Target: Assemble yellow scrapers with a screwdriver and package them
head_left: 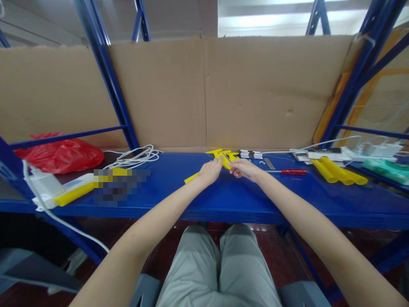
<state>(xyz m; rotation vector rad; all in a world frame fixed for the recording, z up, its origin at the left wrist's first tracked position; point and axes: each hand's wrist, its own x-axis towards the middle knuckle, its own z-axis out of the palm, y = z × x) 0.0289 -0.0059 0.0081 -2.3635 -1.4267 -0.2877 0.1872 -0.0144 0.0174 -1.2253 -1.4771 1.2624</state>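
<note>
My left hand (pixel 210 171) is closed around a yellow plastic piece (pixel 191 178), whose long end sticks out below the wrist. Close to it my right hand (pixel 243 169) has its thumb and fingers pinched together at the piece's upper end; anything small between them is hidden. Just beyond my fingers lie more yellow plastic parts (pixel 234 157) with branching ends. A row of small black-and-white pieces (pixel 251 154) sits behind my right hand. To the right of that hand rest a flat grey strip (pixel 269 163) and a screwdriver with a red handle (pixel 293 172).
Yellow tube-like pieces (pixel 335 170) lie at the right by white boxes and cables. On the left are a red plastic bag (pixel 64 154), a coiled white cable (pixel 137 157) and a white power strip with a plug (pixel 46 185). Cardboard (pixel 255 94) backs the blue bench (pixel 159 187).
</note>
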